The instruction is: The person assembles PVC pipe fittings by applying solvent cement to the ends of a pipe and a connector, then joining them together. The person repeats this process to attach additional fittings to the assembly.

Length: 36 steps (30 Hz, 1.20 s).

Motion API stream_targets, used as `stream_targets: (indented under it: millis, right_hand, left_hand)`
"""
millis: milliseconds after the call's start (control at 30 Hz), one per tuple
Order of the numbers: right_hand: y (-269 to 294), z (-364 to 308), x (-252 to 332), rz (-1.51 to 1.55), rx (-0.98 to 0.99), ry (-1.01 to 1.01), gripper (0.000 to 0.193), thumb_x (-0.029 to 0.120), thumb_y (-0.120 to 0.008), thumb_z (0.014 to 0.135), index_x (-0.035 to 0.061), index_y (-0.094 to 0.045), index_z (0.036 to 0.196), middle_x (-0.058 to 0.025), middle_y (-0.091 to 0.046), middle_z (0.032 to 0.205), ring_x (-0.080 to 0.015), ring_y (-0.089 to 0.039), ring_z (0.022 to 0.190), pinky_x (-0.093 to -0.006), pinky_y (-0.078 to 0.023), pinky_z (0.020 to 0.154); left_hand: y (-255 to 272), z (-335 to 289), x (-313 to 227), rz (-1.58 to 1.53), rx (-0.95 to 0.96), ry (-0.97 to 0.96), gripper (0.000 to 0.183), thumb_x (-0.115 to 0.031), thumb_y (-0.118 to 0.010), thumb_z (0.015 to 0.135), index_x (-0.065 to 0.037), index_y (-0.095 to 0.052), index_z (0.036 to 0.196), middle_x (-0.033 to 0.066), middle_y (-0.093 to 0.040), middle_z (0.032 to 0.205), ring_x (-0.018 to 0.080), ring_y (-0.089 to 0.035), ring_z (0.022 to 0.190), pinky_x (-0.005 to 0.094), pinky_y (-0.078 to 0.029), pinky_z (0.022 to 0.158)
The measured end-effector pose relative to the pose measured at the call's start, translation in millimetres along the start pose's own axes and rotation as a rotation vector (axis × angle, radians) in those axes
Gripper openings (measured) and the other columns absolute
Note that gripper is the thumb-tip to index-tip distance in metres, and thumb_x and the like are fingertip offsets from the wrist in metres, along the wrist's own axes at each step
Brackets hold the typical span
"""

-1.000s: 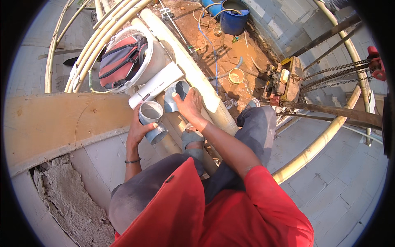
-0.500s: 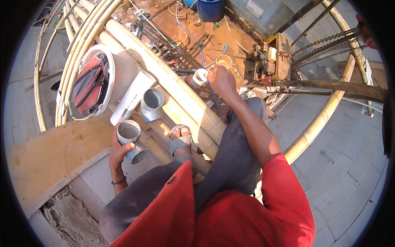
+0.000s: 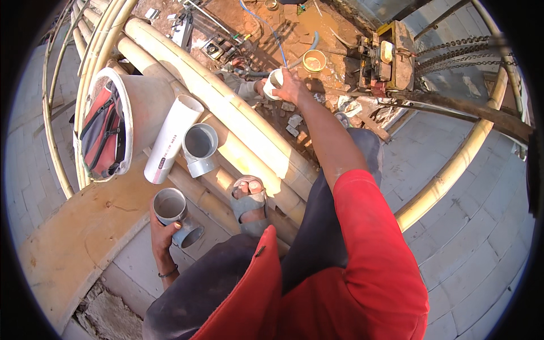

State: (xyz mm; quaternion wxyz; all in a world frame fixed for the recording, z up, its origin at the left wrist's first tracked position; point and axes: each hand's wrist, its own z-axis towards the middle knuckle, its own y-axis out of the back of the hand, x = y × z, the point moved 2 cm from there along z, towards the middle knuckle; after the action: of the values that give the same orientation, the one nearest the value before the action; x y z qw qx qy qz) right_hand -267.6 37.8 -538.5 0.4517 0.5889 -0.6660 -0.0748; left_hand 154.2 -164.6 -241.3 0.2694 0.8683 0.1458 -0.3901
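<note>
My left hand [image 3: 161, 233] is wrapped round a grey plastic pipe fitting [image 3: 182, 220], with one round mouth facing up and another pointing to the lower right. Out ahead, my right arm is stretched and my right hand [image 3: 291, 86] grips the rim of a small white cup-like container [image 3: 273, 90]. Another person's hand [image 3: 259, 87] touches that container from its left side. A second grey pipe fitting [image 3: 202, 166] rests on the bamboo beyond my left hand. Beside it lies a white plastic pipe [image 3: 170, 141].
A white bucket [image 3: 148, 102] holding a red and black bag [image 3: 103, 130] stands at the left. Bamboo poles [image 3: 226, 113] run diagonally under my sandalled foot [image 3: 249, 198]. A wooden board [image 3: 73, 232] lies at lower left. A rusty machine with chains [image 3: 391, 62] stands at far right.
My right hand has shifted from above the white container onto its rim. The view has tilted a little; my left hand still holds the grey fitting.
</note>
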Motion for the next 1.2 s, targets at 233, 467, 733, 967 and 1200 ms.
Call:
stream_targets:
  millis: [233, 467, 733, 967, 1200]
  right_hand:
    - [3, 8, -18, 0.68, -0.366, -0.125, 0.09, 0.047, -0.078, 0.073, 0.0088, -0.041, 0.146, -0.0228, -0.055, 0.135, -0.0402, -0.057, 0.121, -0.0486, -0.045, 0.104]
    - [-26, -11, -21, 2.025, 0.057, -0.442, 0.094, 0.068, -0.055, 0.083, 0.0172, -0.025, 0.156, -0.0188, -0.023, 0.159, -0.0424, -0.031, 0.142, -0.0744, -0.028, 0.106]
    - [-8, 34, -18, 2.061, 0.182, -0.325, 0.09, 0.069, -0.053, 0.085, 0.0072, -0.034, 0.148, -0.0229, -0.029, 0.151, -0.0469, -0.034, 0.137, -0.0651, -0.043, 0.105]
    - [5, 34, -8, 1.869, 0.411, -0.483, 0.056, 0.057, -0.056, 0.089, 0.0109, -0.052, 0.121, -0.0154, -0.061, 0.092, -0.0216, -0.054, 0.061, -0.0304, -0.044, 0.044]
    - [122, -35, 24, 1.328, 0.134, -0.093, 0.055, 0.055, -0.061, 0.087, 0.008, -0.055, 0.116, -0.0082, -0.06, 0.091, -0.0153, -0.053, 0.063, -0.0252, -0.038, 0.045]
  left_hand:
    - [-8, 2, 2, -0.182, 0.064, -0.026, 0.101, -0.042, -0.096, 0.056, 0.001, -0.05, 0.135, 0.0055, -0.063, 0.119, 0.0152, -0.062, 0.106, 0.0306, -0.05, 0.091]
    - [-5, 0, 14, -0.266, 0.027, 0.039, 0.094, -0.04, -0.094, 0.058, 0.002, -0.053, 0.132, 0.0057, -0.065, 0.115, 0.0152, -0.063, 0.103, 0.0305, -0.05, 0.09]
    - [-5, 0, 9, -0.258, 0.075, 0.028, 0.092, -0.039, -0.093, 0.06, 0.002, -0.053, 0.131, 0.0057, -0.065, 0.115, 0.0145, -0.062, 0.104, 0.0301, -0.05, 0.09]
    - [-13, 0, -3, -0.253, 0.036, 0.0, 0.098, -0.044, -0.094, 0.058, 0.0, -0.05, 0.134, 0.0052, -0.063, 0.118, 0.0147, -0.061, 0.107, 0.0302, -0.049, 0.092]
    - [-4, 0, -8, -0.393, -0.06, -0.145, 0.11, -0.052, -0.095, 0.055, 0.0, -0.047, 0.139, 0.007, -0.062, 0.123, 0.0163, -0.06, 0.113, 0.032, -0.05, 0.095]
